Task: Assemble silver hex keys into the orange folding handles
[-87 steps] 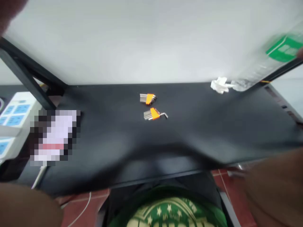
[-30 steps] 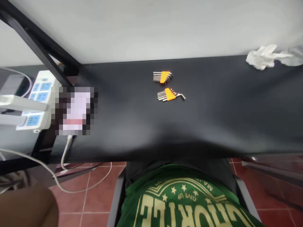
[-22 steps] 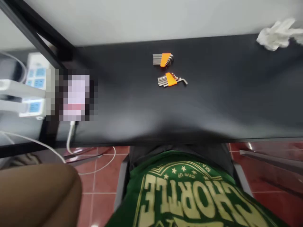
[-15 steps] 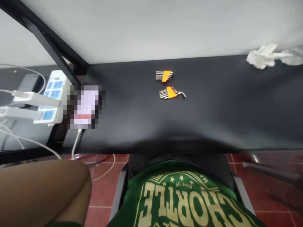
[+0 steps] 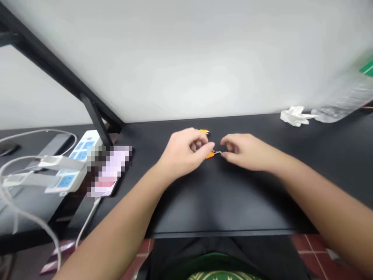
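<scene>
Two sets of hex keys in orange holders lie on the black desk. My left hand [image 5: 188, 151] is over the near hex key set [image 5: 210, 154] and hides most of it; its fingers are curled, with a gap between thumb and index finger. Close by on the other side, my right hand [image 5: 244, 151] has thumb and fingers apart, the thumb tip beside the end of the protruding key. Behind my left hand, the far hex key set [image 5: 204, 132] shows only in part.
To the left are a phone [image 5: 112, 171] with a white cable and a white power strip [image 5: 84, 149] with plugged-in chargers. A black metal frame [image 5: 96, 116] rises there. Crumpled tissue [image 5: 295, 116] and a clear plastic bottle [image 5: 338, 103] stand at the back right, before the white wall.
Both hands have come in over the desk to the near hex key set. The view has tilted up, so the bottle and more wall now show.
</scene>
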`<state>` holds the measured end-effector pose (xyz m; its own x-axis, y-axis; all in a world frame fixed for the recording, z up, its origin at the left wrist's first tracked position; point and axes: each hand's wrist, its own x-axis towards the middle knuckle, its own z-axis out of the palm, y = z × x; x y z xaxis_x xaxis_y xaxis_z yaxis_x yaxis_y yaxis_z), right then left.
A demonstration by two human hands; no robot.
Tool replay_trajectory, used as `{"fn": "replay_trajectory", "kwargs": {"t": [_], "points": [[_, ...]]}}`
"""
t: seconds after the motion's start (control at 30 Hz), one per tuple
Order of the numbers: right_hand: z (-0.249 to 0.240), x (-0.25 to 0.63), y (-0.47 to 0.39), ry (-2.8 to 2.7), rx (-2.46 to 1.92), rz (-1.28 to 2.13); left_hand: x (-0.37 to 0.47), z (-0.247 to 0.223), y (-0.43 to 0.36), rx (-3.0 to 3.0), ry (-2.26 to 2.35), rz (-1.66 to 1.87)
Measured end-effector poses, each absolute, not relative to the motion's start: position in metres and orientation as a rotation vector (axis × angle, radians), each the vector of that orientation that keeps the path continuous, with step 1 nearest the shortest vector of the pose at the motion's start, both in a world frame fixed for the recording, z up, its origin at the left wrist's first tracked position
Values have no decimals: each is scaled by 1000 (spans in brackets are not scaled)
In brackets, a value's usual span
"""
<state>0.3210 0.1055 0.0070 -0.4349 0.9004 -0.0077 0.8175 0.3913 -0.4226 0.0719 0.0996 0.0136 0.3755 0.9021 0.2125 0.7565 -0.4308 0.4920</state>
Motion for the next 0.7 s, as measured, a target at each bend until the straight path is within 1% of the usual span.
{"fn": "replay_trajectory", "kwargs": {"t": [0.13, 0.2, 0.4, 0.53, 0.6, 0.67, 0.7], "points": [[-14, 297, 108, -2492, -1537, 553, 80, -5, 118, 2456, 1416, 390], [-21, 291, 104, -2487, -1597, 483, 83, -17, 120, 2469, 1447, 320], [-19, 305, 98, -2460, -1804, 504, 85, -26, 119, 2202, 1479, 369], [-13, 319, 101, -2446, -1933, 491, 83, -26, 120, 2176, 1485, 407], [-11, 319, 100, -2450, -1897, 437, 82, -26, 121, 2182, 1492, 445], [-9, 315, 97, -2419, -1737, 408, 82, -26, 121, 2198, 1481, 466], [-9, 311, 96, -2382, -1640, 447, 82, -26, 120, 2215, 1469, 480]]}}
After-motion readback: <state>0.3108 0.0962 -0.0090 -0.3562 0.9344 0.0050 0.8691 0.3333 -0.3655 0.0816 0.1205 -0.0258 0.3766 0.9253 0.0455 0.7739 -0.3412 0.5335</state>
